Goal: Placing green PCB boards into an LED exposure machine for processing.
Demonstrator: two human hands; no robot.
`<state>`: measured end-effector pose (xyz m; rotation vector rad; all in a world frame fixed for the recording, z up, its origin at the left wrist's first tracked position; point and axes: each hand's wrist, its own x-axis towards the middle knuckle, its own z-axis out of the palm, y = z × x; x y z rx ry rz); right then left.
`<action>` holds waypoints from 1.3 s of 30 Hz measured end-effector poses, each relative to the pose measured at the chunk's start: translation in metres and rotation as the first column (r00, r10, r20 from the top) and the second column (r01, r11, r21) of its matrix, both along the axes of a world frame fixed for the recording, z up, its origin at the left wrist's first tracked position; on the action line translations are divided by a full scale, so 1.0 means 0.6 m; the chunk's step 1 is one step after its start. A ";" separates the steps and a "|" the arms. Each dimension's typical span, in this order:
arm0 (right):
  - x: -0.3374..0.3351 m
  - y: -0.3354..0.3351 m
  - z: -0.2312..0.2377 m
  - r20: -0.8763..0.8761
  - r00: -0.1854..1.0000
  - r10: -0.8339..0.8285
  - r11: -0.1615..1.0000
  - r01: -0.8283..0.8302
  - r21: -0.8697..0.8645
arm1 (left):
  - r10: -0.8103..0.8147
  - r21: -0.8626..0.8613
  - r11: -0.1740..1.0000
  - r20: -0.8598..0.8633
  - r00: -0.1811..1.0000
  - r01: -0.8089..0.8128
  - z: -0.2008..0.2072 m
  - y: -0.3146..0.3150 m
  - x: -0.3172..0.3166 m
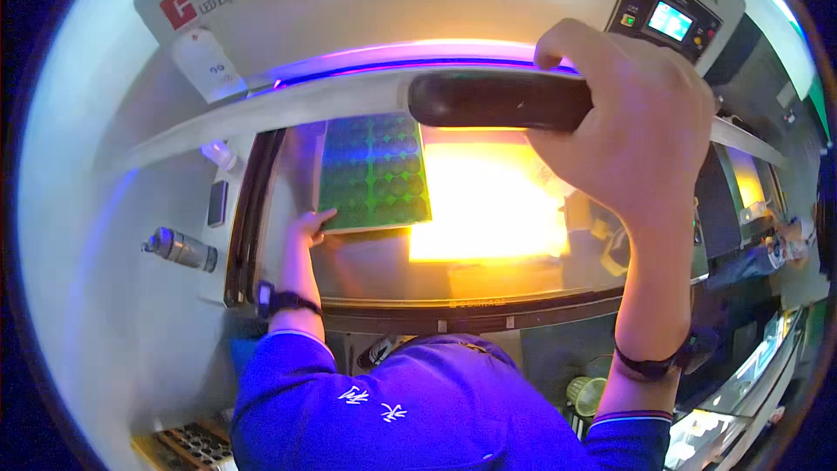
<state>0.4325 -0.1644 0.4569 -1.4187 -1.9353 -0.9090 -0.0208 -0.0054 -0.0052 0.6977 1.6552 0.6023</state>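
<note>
My right hand (pixel 641 122) is closed around the right part of a thick dark handle (pixel 493 100). That handle sits on a long pale bar (pixel 296 105) that spans the front of a large white machine. Lower down, my left hand (pixel 307 227) pinches the near left corner of a green panel (pixel 373 170), its thumb on the panel's edge. Rows of dark round shapes cover the panel. It lies over the left part of the machine's bed (pixel 375 266), touching a brightly glowing yellow-white area (pixel 493 201). The bar hides the panel's far edge.
A control panel with a small lit screen (pixel 671 20) is at the upper right. Left of the bed are a phone (pixel 218 203), a grey bottle (pixel 180 248) and a hanging white tag (pixel 207 65). A basket (pixel 586 394) stands below, near my right forearm.
</note>
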 end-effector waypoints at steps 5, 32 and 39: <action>0.006 -0.020 -0.034 -0.009 0.996 0.091 0.981 -0.088 0.175 | -0.170 0.418 0.908 0.273 0.947 0.042 -0.014 -0.092 0.127; -0.702 -0.847 -0.685 -0.712 -0.592 0.379 0.623 0.732 -0.277 | -0.977 0.446 -0.070 0.152 -0.152 0.892 0.000 -0.497 0.226; -0.971 -0.999 -0.777 -0.653 -0.478 0.588 0.198 0.868 -0.456 | -0.825 0.458 -0.525 -0.067 -0.562 0.717 -0.009 -0.756 0.324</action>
